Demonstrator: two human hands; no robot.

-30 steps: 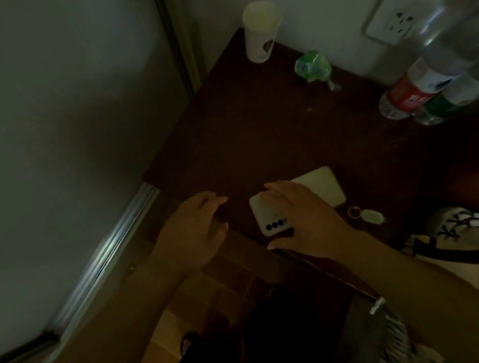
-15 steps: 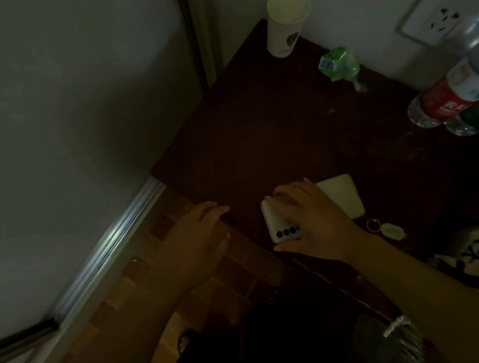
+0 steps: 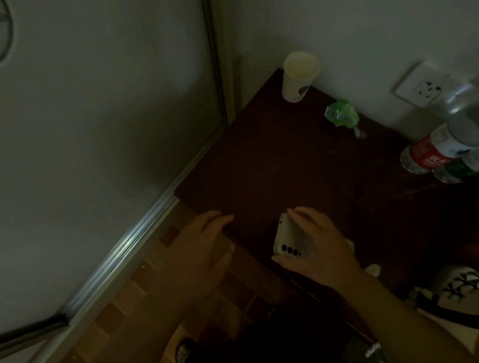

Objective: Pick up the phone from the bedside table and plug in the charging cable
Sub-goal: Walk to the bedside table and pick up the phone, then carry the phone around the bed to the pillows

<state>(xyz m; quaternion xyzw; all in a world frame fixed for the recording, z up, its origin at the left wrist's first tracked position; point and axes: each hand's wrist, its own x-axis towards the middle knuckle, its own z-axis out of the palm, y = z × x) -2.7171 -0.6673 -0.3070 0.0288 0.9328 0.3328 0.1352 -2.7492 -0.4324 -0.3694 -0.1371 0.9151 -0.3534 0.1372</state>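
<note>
Phone (image 3: 289,239): white, camera side up, tilted, clasped between thumb and fingers of right hand (image 3: 316,245) over dark bedside table (image 3: 290,162). Left hand (image 3: 199,247): beside the grip, fingers spread, empty, at table's edge. Beyond: paper cup (image 3: 299,77), bottles (image 3: 453,150).

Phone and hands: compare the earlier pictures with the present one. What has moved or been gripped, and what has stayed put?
The right hand has closed on the phone and tipped it up off the bedside table, where it earlier lay flat. The left hand remains empty at the table's edge. The paper cup and bottles are unmoved.
</note>
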